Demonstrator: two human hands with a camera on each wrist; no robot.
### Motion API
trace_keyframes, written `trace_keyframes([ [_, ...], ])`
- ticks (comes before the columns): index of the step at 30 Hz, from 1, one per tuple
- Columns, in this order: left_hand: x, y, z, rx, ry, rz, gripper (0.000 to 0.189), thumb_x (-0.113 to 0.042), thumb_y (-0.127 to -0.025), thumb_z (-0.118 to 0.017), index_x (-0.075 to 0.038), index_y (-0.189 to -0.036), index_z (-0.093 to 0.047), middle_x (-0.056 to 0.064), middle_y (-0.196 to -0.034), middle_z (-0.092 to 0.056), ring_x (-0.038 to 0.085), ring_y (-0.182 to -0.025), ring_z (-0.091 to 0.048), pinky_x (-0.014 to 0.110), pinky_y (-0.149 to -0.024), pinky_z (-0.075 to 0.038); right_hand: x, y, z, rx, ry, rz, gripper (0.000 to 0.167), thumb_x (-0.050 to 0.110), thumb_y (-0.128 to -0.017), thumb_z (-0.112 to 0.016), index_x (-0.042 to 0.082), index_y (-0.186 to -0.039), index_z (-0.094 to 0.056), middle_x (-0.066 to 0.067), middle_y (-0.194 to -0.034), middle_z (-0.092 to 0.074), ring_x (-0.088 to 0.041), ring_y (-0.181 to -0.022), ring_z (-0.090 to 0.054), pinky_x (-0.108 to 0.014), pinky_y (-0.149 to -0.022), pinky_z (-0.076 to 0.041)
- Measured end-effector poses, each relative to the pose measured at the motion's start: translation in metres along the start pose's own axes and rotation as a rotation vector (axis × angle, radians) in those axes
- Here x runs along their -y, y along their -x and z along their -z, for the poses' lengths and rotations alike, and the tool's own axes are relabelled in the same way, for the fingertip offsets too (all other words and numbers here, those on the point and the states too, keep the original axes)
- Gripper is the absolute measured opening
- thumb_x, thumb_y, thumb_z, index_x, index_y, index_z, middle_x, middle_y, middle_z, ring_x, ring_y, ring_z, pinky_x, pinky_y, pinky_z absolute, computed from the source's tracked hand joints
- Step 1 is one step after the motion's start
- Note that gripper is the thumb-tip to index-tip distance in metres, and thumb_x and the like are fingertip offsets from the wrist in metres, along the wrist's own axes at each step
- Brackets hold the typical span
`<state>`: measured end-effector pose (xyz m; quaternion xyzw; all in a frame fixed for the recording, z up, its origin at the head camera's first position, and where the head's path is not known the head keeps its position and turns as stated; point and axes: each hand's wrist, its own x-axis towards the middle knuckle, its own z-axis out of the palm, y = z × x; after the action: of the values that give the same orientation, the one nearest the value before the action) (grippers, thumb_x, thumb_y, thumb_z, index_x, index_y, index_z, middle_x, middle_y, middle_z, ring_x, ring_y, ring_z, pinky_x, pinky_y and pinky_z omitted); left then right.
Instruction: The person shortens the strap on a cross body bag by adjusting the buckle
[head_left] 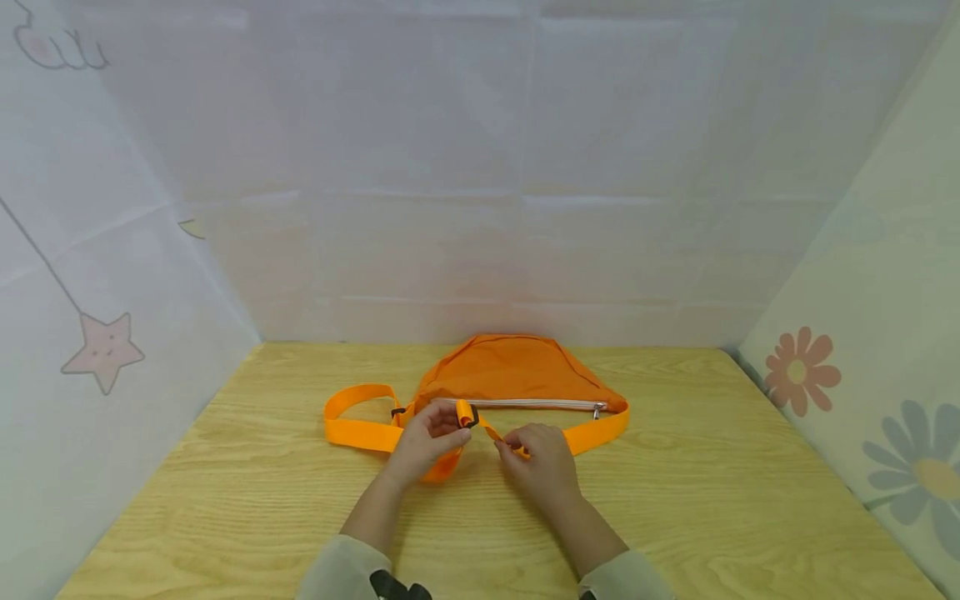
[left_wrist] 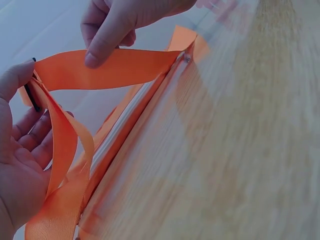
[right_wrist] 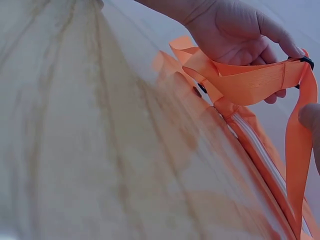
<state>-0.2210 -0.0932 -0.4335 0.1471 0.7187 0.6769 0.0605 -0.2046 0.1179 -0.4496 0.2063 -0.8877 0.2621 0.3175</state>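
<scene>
An orange waist bag (head_left: 517, 371) lies on the table with its white zipper (head_left: 536, 404) facing me. My left hand (head_left: 426, 443) holds up a black strap slider (head_left: 472, 417), pinched between thumb and fingers, with orange webbing threaded through it. In the left wrist view, the strap (left_wrist: 115, 70) stretches from this slider across to my right hand (left_wrist: 125, 22), whose thumb and fingers pinch it. Below the left hand, a loop of webbing (head_left: 441, 468) hangs down in front of the bag. The right wrist view shows the folded strap (right_wrist: 250, 85) beside the left palm.
Left of the bag, a wide strap loop (head_left: 360, 433) stands on its edge near a second black buckle (head_left: 397, 412). The strap's other end (head_left: 600, 432) curves around to the bag's right corner. A wood-grain table (head_left: 712, 500) meets sheet-covered walls (head_left: 525, 167) behind and at both sides.
</scene>
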Motion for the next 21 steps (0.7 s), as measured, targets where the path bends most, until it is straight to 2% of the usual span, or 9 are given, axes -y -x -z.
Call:
trace_keyframes([
  [11,0.0012,0.0003,-0.0027,0.013,0.017,0.062,0.041,-0.011,-0.089,-0.07,0.007,-0.122,-0.053,0.008,-0.107,-0.06,0.014,-0.093,-0.06,0.02,-0.082,-0.053,-0.0038,0.0001,-0.0023,-0.131,-0.013,0.162,0.01,0.016,-0.073,-0.084,0.016,-0.075,-0.073,0.008,-0.067,-0.068,-0.009,-0.063,-0.06,-0.024,-0.061,-0.044],
  [18,0.0007,-0.0004,-0.0026,0.004,0.05,0.054,0.038,-0.008,-0.09,-0.068,0.008,-0.121,-0.053,0.004,-0.104,-0.06,0.013,-0.093,-0.059,0.02,-0.083,-0.052,-0.0049,-0.0008,-0.0021,-0.207,-0.025,0.218,0.016,0.012,-0.068,-0.086,0.014,-0.081,-0.076,0.006,-0.071,-0.07,-0.012,-0.066,-0.06,-0.027,-0.061,-0.043],
  [19,0.0007,-0.0003,-0.0027,0.006,0.052,0.055,0.038,-0.008,-0.09,-0.068,0.009,-0.122,-0.053,0.004,-0.104,-0.06,0.013,-0.093,-0.059,0.02,-0.083,-0.052,-0.005,-0.0008,-0.0019,-0.214,-0.029,0.225,0.017,0.013,-0.068,-0.086,0.014,-0.082,-0.077,0.006,-0.071,-0.071,-0.012,-0.067,-0.06,-0.027,-0.061,-0.043],
  [21,0.0005,0.0,-0.0027,0.019,0.058,0.055,0.04,-0.009,-0.091,-0.068,0.009,-0.123,-0.053,0.004,-0.105,-0.06,0.013,-0.093,-0.059,0.02,-0.083,-0.053,-0.005,-0.0003,-0.0014,-0.223,-0.032,0.233,0.014,0.02,-0.075,-0.085,0.014,-0.085,-0.078,0.007,-0.072,-0.071,-0.011,-0.067,-0.059,-0.027,-0.062,-0.043],
])
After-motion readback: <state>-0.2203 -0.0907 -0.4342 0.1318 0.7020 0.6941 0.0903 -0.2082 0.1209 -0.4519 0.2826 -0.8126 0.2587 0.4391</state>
